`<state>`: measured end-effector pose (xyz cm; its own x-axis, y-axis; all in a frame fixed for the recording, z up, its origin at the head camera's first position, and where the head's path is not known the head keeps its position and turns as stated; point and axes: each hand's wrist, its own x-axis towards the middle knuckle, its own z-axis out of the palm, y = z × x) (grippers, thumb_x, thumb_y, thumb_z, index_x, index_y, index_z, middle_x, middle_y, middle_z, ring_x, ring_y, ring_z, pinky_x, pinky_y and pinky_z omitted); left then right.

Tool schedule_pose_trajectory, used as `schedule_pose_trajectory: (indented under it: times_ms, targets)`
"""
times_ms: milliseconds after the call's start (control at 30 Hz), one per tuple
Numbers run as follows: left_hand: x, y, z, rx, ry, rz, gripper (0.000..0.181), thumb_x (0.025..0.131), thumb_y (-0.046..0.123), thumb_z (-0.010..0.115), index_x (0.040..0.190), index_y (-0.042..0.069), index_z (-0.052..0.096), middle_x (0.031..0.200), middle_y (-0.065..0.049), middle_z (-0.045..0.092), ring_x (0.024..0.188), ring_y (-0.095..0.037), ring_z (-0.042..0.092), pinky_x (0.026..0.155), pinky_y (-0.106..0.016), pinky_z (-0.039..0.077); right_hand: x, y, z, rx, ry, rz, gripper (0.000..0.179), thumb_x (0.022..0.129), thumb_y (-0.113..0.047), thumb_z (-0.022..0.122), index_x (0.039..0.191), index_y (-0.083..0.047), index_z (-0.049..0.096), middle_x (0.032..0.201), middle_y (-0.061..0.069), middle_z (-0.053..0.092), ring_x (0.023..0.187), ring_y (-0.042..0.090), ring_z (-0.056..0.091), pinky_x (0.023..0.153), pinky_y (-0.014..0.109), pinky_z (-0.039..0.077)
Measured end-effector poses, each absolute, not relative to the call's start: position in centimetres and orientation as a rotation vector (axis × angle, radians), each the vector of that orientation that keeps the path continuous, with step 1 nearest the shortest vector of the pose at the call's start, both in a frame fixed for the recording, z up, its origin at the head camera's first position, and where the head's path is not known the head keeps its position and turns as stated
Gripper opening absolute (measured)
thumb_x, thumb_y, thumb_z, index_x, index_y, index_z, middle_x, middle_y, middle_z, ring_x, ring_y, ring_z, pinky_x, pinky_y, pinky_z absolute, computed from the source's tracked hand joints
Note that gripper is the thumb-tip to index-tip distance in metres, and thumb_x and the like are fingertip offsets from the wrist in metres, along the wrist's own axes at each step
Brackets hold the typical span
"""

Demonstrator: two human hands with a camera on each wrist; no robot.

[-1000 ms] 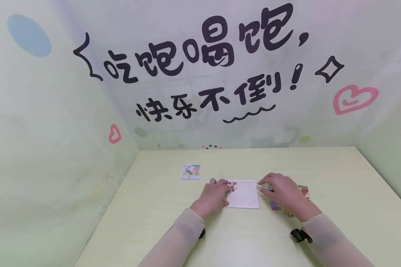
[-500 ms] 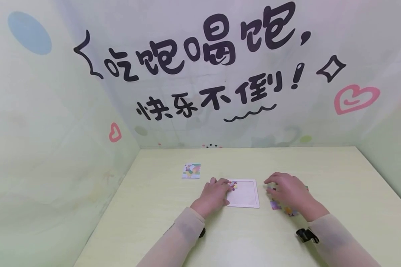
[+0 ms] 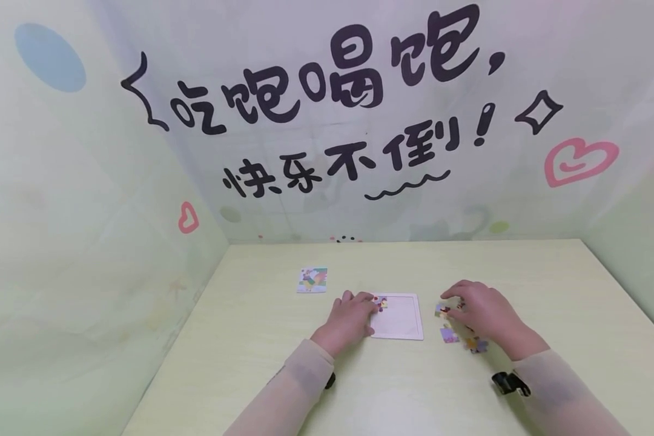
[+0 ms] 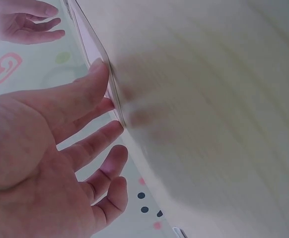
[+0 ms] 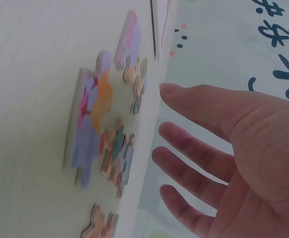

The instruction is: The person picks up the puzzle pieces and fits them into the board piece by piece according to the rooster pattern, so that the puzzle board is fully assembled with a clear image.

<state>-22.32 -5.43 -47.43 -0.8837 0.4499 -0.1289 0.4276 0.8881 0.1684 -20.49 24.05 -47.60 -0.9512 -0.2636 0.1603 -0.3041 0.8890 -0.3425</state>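
My left hand rests at the left side of a white puzzle tray, its thumb and fingertips touching the edge. In the left wrist view its fingers are loosely extended along the rim of the tray. A colourful jigsaw piece lies in the tray's upper left corner, partly behind the fingertips. My right hand hovers over loose jigsaw pieces right of the tray and hides some of them. The right wrist view shows its fingers spread apart beside the pieces, with nothing between them.
A small square picture card lies behind and left of the tray on the pale wooden table. Fabric walls with printed lettering stand at the back and sides.
My right hand has moved away from the tray's right edge, to the right, uncovering more loose pieces on its left side. The left hand and tray have stayed in place.
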Motion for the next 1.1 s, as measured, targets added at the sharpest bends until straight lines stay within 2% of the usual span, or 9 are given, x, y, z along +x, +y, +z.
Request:
schedule_pose_trajectory:
  times_ms: [200, 500, 767, 833, 1000, 1100]
  targets:
    - [-22.5, -5.4, -47.4, 0.68, 2.894, 0.211, 0.047, 0.088, 0.031, 0.081, 0.133, 0.024, 0.07, 0.154, 0.006, 0.052, 0.121, -0.021, 0.047, 0.095, -0.036, 0.041, -20.6, 25.0, -47.5, 0.435, -2.945, 0.578, 0.028, 0.083, -0.017, 0.083, 0.109, -0.011, 0.079, 0.116, 0.012, 0.074, 0.103, 0.037, 0.069, 0.087, 0.057, 0.055]
    - [-22.5, -5.5, -47.6, 0.687, 2.892, 0.188, 0.046, 0.088, 0.031, 0.081, 0.132, 0.024, 0.07, 0.154, 0.007, 0.052, 0.122, -0.022, 0.048, 0.093, -0.035, 0.041, -20.7, 25.8, -47.6, 0.397, -2.998, 0.556, 0.027, 0.086, -0.012, 0.082, 0.112, -0.01, 0.078, 0.119, 0.015, 0.073, 0.108, 0.041, 0.068, 0.087, 0.059, 0.055]
    - [-22.5, -5.5, -47.8, 0.68, 2.889, 0.175, 0.047, 0.088, 0.032, 0.081, 0.133, 0.024, 0.07, 0.154, 0.007, 0.052, 0.124, -0.022, 0.047, 0.094, -0.035, 0.042, -21.1, 26.9, -48.0, 0.382, -3.035, 0.529, 0.028, 0.083, -0.009, 0.083, 0.11, -0.01, 0.078, 0.117, 0.017, 0.073, 0.109, 0.044, 0.067, 0.088, 0.061, 0.053]
    - [-22.6, -5.5, -47.8, 0.68, 2.89, 0.18, 0.046, 0.088, 0.032, 0.081, 0.133, 0.024, 0.07, 0.154, 0.007, 0.052, 0.124, -0.022, 0.047, 0.094, -0.035, 0.041, -21.2, 27.2, -47.9, 0.382, -3.042, 0.529, 0.028, 0.083, -0.009, 0.082, 0.11, -0.01, 0.078, 0.117, 0.018, 0.073, 0.101, 0.039, 0.068, 0.085, 0.057, 0.055]
    - [-22.6, -5.5, -47.8, 0.686, 2.894, 0.185, 0.047, 0.088, 0.032, 0.081, 0.133, 0.024, 0.07, 0.155, 0.007, 0.052, 0.123, -0.022, 0.048, 0.094, -0.034, 0.042, -21.1, 27.7, -47.8, 0.362, -3.066, 0.593, 0.027, 0.085, -0.007, 0.08, 0.112, -0.01, 0.078, 0.119, 0.017, 0.073, 0.093, 0.029, 0.068, 0.079, 0.051, 0.056]
    - [-22.5, -5.6, -47.7, 0.69, 2.891, 0.184, 0.047, 0.088, 0.031, 0.081, 0.133, 0.024, 0.07, 0.155, 0.007, 0.051, 0.123, -0.022, 0.048, 0.093, -0.034, 0.042, -21.1, 28.0, -47.8, 0.369, -3.076, 0.618, 0.027, 0.085, -0.005, 0.079, 0.111, -0.011, 0.078, 0.119, 0.018, 0.072, 0.092, 0.029, 0.067, 0.08, 0.052, 0.056]
